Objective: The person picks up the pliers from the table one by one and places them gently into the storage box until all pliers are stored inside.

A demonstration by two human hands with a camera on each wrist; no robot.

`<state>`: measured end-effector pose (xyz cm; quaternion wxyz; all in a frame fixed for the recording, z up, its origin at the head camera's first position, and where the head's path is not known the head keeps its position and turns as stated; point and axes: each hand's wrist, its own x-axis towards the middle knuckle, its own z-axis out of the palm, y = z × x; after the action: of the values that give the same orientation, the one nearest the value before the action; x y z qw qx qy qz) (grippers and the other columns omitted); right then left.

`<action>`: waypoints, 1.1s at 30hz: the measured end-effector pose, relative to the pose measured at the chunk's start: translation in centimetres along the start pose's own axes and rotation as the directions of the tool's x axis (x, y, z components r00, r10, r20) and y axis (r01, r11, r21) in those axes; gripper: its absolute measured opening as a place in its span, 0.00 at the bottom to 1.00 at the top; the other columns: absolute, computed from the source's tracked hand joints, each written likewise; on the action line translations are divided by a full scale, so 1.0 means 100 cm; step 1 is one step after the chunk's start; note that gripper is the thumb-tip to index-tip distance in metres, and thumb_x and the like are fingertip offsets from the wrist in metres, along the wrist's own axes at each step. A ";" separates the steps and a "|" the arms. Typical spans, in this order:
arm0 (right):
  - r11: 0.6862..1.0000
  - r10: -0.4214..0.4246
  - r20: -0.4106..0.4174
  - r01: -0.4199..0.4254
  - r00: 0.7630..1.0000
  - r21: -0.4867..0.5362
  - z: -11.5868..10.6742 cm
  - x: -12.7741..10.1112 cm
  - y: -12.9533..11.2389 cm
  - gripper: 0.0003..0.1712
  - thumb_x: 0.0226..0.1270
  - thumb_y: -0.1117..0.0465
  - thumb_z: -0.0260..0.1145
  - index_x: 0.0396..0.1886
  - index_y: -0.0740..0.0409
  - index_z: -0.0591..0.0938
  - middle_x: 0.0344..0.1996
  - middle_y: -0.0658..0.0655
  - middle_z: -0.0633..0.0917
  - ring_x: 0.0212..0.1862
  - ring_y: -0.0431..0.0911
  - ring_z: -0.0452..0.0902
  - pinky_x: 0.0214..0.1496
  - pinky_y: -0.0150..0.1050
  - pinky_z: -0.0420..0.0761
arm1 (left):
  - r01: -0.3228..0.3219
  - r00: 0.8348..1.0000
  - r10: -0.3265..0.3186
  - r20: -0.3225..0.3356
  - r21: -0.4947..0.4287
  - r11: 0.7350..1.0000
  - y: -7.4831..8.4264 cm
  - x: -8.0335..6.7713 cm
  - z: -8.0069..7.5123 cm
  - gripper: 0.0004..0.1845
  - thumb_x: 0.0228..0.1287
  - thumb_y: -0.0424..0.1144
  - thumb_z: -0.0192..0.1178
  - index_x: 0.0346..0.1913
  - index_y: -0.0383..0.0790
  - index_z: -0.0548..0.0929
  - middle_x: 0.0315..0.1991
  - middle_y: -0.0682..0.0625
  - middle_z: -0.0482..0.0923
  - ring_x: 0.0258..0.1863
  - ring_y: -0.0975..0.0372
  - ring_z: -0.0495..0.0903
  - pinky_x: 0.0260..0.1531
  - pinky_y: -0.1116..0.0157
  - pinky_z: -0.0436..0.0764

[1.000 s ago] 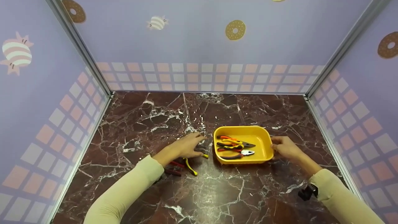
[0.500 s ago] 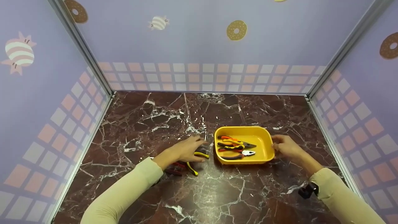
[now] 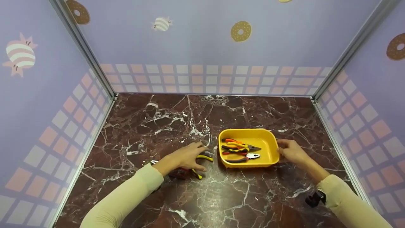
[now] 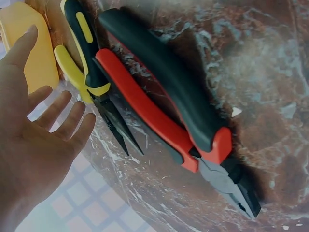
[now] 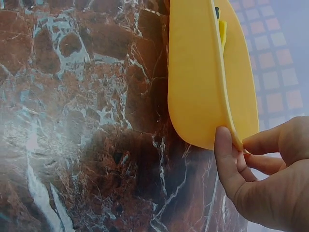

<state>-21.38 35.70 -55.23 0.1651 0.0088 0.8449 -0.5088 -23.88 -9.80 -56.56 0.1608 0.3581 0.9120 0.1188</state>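
My left hand (image 3: 189, 155) hovers with straight, spread fingers (image 4: 58, 108) just over two pliers on the marble table and grips neither. Yellow-and-black long-nose pliers (image 4: 84, 63) lie beside red-and-black combination pliers (image 4: 164, 111); in the head view the yellow handles (image 3: 205, 157) stick out past my fingers. A yellow tray (image 3: 269, 139) stands just right of them and holds several pliers (image 3: 240, 148). My right hand (image 3: 288, 151) pinches the tray's right rim (image 5: 227, 130) between thumb and fingers.
Patterned walls close off the table on the left (image 3: 47, 126), back (image 3: 205, 79) and right (image 3: 357, 120). Bare marble (image 3: 177, 117) stretches behind the tray and hands, and more lies toward the near edge (image 3: 221, 196).
My left hand has drawn back a little toward me over the loose pliers, and the yellow handles have shifted slightly. The right hand keeps its pinch on the tray rim.
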 end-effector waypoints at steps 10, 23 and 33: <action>1.000 -0.015 -0.018 0.015 1.000 0.024 0.002 -0.002 0.001 0.27 0.82 0.71 0.53 0.75 0.80 0.66 0.56 0.80 0.81 0.42 0.56 0.88 0.38 0.43 0.90 | -0.044 0.998 0.045 -0.041 0.043 0.998 -0.002 0.000 0.009 0.47 0.59 0.63 0.75 0.77 0.47 0.73 0.67 0.45 0.72 0.65 0.50 0.73 0.66 0.51 0.77; 0.999 -0.026 -0.034 0.028 0.999 0.042 0.002 -0.001 0.006 0.26 0.81 0.73 0.53 0.73 0.81 0.67 0.54 0.80 0.81 0.42 0.56 0.88 0.38 0.44 0.91 | -0.049 0.998 0.050 -0.024 0.019 0.999 -0.005 -0.005 0.008 0.50 0.52 0.65 0.79 0.76 0.49 0.74 0.65 0.48 0.72 0.63 0.52 0.73 0.65 0.52 0.77; 0.998 -0.039 -0.030 0.041 0.999 0.054 0.004 -0.001 0.007 0.25 0.82 0.73 0.52 0.73 0.81 0.68 0.55 0.81 0.81 0.43 0.57 0.88 0.38 0.44 0.91 | -0.081 0.996 0.083 -0.025 0.074 0.994 -0.009 -0.007 0.008 0.50 0.51 0.65 0.80 0.75 0.46 0.75 0.64 0.47 0.73 0.60 0.51 0.74 0.64 0.53 0.78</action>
<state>-21.06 35.74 -55.96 0.1424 0.0038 0.8329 -0.5347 -23.67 -10.83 -57.41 0.1298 0.3993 0.9024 0.0970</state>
